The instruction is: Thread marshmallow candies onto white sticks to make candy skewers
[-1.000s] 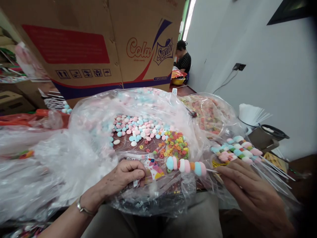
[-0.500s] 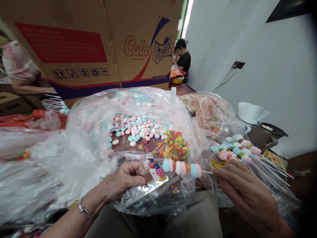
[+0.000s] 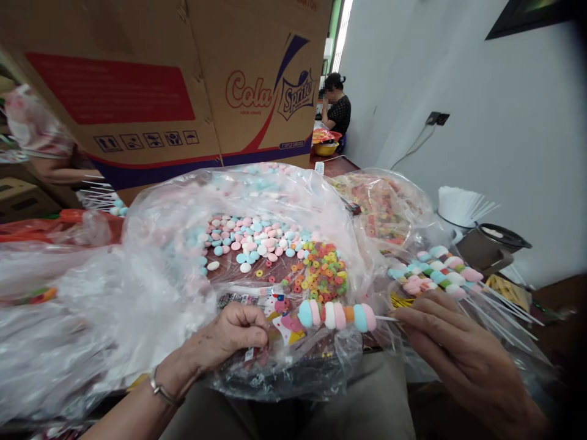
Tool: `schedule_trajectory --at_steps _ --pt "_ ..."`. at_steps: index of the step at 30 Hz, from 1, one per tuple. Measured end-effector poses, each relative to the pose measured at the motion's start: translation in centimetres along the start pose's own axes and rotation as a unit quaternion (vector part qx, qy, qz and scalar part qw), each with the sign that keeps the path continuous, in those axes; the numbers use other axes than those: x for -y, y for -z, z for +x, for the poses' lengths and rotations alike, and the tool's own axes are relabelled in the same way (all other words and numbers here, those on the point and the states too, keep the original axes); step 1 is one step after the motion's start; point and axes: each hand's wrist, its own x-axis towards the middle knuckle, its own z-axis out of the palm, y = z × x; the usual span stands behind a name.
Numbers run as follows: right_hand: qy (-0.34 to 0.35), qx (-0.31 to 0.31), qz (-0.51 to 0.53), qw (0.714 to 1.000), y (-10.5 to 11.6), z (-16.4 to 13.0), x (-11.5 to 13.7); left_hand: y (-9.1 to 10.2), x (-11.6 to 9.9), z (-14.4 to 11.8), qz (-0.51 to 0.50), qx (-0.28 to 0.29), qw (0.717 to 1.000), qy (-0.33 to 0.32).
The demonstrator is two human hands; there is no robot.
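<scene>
I count two hands of the person I am watching: one left hand (image 3: 224, 338) and one right hand (image 3: 463, 360). There is one candy skewer (image 3: 337, 315) between them, and I count seven sweets threaded on it. One small printed sleeve (image 3: 287, 318) sits at its tip. One heap of finished skewers (image 3: 435, 275) lies to the right; I cannot count them singly. I see two clear bags of sweets: the big bag (image 3: 183, 244) and a second bag (image 3: 385, 208) behind. One cardboard box (image 3: 183, 85) stands at the back, and one seated person (image 3: 337, 107) beyond it.
</scene>
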Motion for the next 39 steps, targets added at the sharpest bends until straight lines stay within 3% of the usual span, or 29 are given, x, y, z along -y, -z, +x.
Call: schedule_trajectory --at_steps 12,19,27,39 --pt "0.046 0.017 -0.053 0.997 1.0 0.0 -1.0 -0.1 -0.3 0.3 -0.004 0.012 1.0 0.027" --pt "0.05 0.014 -0.027 0.998 0.1 0.0 -0.7 -0.3 -0.7 0.1 -0.014 0.033 0.998 0.05" --pt "0.011 -0.017 -0.009 1.0 -0.2 -0.3 -0.7 -0.7 -0.8 0.2 -0.013 0.014 0.999 0.036" --pt "0.005 0.001 0.009 1.0 0.0 -0.4 -0.4 -0.5 -0.4 0.2 -0.001 0.007 1.0 0.02"
